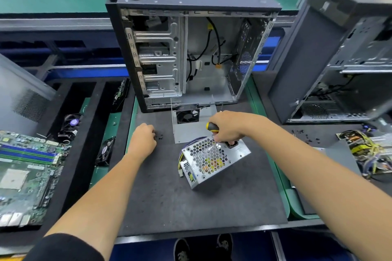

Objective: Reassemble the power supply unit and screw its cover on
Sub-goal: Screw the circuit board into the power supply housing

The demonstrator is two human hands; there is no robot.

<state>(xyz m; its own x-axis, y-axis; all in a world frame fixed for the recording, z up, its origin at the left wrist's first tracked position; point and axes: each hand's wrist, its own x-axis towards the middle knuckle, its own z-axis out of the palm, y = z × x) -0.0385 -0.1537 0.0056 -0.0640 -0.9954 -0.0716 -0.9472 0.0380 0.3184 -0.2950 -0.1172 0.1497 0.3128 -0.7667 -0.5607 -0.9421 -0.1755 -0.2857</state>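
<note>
Fingers of the right hand [228, 126] curl round a yellow-and-black screwdriver [212, 127] over the power supply unit [212, 160].
Left hand [142, 139], knuckles up and fingers bent, reaches small black screws [159, 136] left of the unit; whether it pinches one cannot be told. The unit lies tilted on the mat, its fan cover [191, 128] just behind.

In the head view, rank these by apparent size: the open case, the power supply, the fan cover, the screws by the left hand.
1. Open case
2. Power supply and fan cover: look alike; the right hand hides part of each, so unranked
3. Screws
</note>
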